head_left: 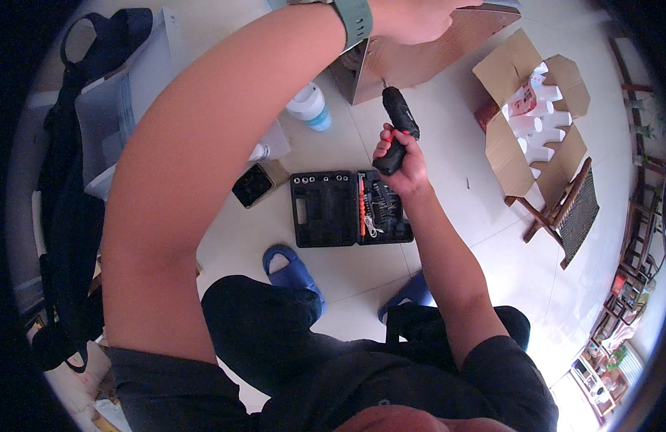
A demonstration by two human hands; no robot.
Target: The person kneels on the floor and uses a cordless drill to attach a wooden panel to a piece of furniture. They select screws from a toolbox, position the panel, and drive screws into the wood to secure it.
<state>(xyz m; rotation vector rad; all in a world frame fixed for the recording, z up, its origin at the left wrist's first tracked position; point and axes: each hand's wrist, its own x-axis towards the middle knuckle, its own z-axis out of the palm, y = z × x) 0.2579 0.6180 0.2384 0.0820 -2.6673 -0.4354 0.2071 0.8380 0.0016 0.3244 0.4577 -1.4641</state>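
Note:
My right hand (405, 160) is wrapped round the grip of a black cordless screwdriver (399, 119) with red accents. Its thin bit points away from me and meets the brown wooden panel (426, 57) near its lower edge. The panel forms one side of a box-like piece at the top of the view. Stretched across to that piece, my left arm wears a green watch strap (356, 21) at the wrist. My left hand (413, 23) is curled at the panel's upper edge, its fingers partly cut off by the frame.
An open black tool case (323, 216) with sockets and bits lies on the tiled floor. Left of it are a phone-like black object (253, 186) and a white tub (310, 106). At right stand a carton (503, 169) of white bottles and a folding stool (579, 212).

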